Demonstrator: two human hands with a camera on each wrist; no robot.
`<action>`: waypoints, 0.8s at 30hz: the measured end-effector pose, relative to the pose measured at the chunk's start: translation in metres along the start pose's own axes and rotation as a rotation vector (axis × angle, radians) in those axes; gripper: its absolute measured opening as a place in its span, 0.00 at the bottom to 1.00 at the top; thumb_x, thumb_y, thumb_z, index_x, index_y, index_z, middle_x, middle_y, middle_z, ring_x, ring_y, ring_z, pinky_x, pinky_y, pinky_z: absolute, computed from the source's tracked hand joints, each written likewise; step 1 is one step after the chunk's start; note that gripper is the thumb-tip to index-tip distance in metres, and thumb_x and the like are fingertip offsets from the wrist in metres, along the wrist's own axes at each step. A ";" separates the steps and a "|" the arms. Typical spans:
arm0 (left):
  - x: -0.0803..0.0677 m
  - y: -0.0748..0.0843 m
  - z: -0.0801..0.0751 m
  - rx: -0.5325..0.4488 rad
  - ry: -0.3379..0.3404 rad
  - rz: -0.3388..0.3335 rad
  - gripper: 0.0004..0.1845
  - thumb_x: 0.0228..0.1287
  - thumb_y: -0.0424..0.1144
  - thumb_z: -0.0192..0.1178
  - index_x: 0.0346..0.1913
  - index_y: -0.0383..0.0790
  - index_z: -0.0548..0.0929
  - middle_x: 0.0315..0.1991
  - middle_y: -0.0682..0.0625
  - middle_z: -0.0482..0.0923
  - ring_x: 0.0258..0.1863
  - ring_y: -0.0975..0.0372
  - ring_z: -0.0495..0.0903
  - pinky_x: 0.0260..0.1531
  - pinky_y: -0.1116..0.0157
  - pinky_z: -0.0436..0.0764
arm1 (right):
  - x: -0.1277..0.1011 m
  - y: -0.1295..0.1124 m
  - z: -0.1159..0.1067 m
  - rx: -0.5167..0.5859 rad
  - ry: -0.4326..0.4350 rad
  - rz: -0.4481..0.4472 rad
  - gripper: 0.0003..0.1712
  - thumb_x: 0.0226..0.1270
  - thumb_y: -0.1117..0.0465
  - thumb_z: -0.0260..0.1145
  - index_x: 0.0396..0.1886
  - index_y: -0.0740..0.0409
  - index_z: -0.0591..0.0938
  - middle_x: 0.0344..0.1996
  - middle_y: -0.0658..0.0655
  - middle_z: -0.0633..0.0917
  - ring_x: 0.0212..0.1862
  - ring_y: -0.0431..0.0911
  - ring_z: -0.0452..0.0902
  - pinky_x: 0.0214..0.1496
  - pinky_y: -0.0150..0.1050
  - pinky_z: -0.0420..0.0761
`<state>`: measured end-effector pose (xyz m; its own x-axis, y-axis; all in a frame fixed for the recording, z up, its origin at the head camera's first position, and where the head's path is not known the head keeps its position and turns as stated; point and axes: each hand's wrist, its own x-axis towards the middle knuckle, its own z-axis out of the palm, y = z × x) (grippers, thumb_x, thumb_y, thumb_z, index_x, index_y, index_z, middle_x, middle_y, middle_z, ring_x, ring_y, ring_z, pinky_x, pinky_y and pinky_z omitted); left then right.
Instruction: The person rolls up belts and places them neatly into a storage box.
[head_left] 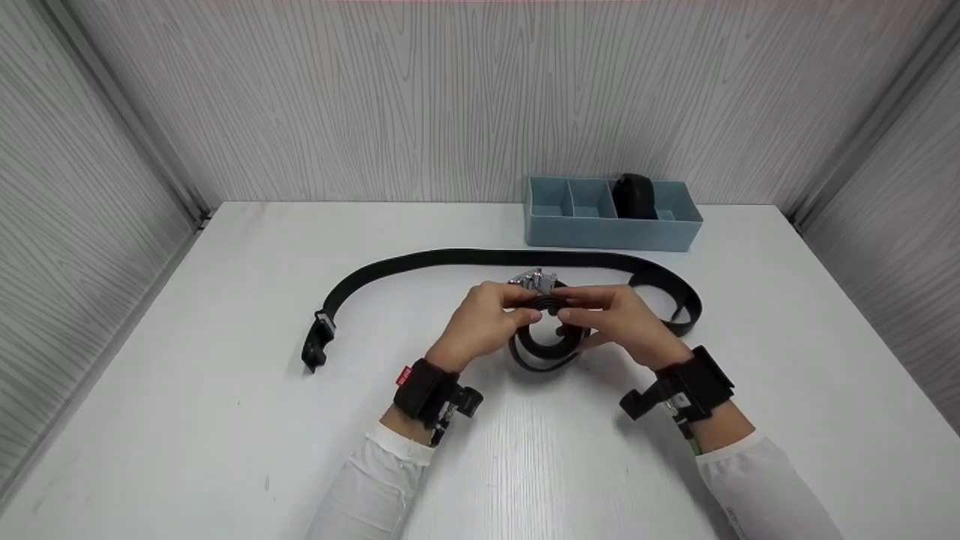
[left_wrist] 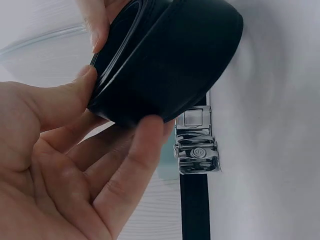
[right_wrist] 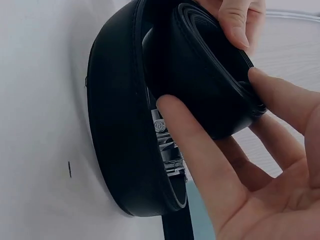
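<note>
Belt (head_left: 480,259) is half rolled up near the middle of the counter (head_left: 225,420), and you've got the coil pinched between your left hand (head_left: 480,322) and right hand (head_left: 622,319). Its loose tail loops toward the blue tray (head_left: 600,232) at the back edge.

We see a smooth, faintly glossy black leather-like belt (head_left: 480,259) with a shiny metal buckle (left_wrist: 196,146), on our matt white table (head_left: 225,420); far right, a matt blue plastic tray (head_left: 611,232).
</note>
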<state>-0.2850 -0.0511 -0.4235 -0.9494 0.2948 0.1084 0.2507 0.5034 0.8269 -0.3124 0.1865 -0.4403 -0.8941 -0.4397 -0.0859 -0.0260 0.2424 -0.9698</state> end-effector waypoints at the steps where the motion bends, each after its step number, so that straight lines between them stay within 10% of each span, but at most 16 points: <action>1: 0.000 0.000 0.000 0.000 0.000 0.000 0.15 0.72 0.37 0.67 0.58 0.38 0.88 0.55 0.48 0.87 0.60 0.56 0.82 0.58 0.58 0.80 | 0.000 0.000 0.000 0.006 0.002 -0.002 0.28 0.71 0.56 0.73 0.69 0.56 0.81 0.60 0.64 0.84 0.54 0.53 0.84 0.44 0.48 0.89; 12: 0.001 -0.001 0.004 -0.192 0.079 -0.075 0.17 0.71 0.38 0.68 0.58 0.36 0.83 0.55 0.44 0.87 0.53 0.56 0.85 0.36 0.66 0.86 | 0.003 0.005 0.003 0.226 0.104 0.021 0.28 0.74 0.59 0.71 0.71 0.56 0.79 0.56 0.63 0.84 0.46 0.46 0.84 0.43 0.42 0.88; 24: 0.001 -0.001 0.001 -0.041 -0.030 -0.020 0.14 0.71 0.35 0.67 0.56 0.35 0.87 0.53 0.46 0.87 0.52 0.58 0.85 0.48 0.63 0.84 | 0.002 0.003 0.000 -0.038 0.019 -0.003 0.26 0.72 0.55 0.73 0.67 0.56 0.82 0.59 0.60 0.85 0.50 0.48 0.85 0.40 0.44 0.89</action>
<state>-0.2859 -0.0504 -0.4252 -0.9479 0.3095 0.0751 0.2228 0.4760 0.8508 -0.3143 0.1869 -0.4434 -0.9021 -0.4243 -0.0783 -0.0455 0.2740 -0.9607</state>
